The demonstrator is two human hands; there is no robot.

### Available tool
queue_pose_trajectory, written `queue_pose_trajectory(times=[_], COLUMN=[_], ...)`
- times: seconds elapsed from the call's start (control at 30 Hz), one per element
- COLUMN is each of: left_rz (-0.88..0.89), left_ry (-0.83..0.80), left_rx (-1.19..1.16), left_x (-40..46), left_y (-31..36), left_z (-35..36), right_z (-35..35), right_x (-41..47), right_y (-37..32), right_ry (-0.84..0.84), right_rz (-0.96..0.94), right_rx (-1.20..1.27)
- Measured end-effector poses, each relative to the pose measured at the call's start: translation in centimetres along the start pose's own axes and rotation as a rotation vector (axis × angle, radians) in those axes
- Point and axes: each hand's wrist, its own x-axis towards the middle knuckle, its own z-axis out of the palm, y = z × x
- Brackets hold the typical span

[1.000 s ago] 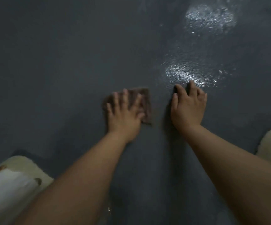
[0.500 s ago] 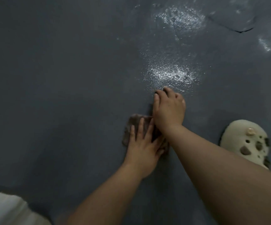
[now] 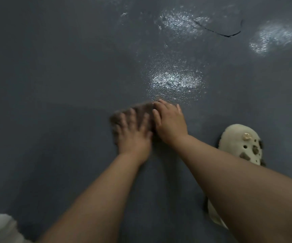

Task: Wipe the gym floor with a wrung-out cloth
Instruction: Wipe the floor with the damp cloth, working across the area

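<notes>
— Mid-wipe at centre frame: left hand (image 3: 133,135) flat on the brown cloth (image 3: 142,110), fingers (image 3: 132,115) spread straight, pressing rather than gripping. Right hand (image 3: 170,122) at the cloth's right edge, fingertips tucked down; grip or mere touch, impossible to tell.

— Next move?

— Probably a push up-frame across the dark floor (image 3: 54,85) toward the shiny wet patch (image 3: 175,81). Calls for even pressure, cloth kept flat. Pale clog (image 3: 238,142) at right, well apart.
</notes>
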Motion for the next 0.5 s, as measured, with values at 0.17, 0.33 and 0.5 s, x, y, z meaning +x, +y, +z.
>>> queue_pose_trajectory(times=[0.17, 0.33, 0.5], left_rz=[0.325, 0.168, 0.008], left_ry=[-0.202, -0.142, -0.109], left_rx=[-0.023, -0.031, -0.086], left_x=[-4.6, -6.7, -11.4], left_y=[4.8, 2.1, 1.8], left_z=[0.4, -4.4, -7.1], right_z=[-3.0, -6.8, -10.6], right_x=[-2.4, -5.6, -9.1], right_y=[0.2, -0.3, -0.4], right_ry=[-0.012, -0.069, -0.129], right_rz=[0.096, 0.191, 0.246], right_rx=[0.062, 0.068, 0.035])
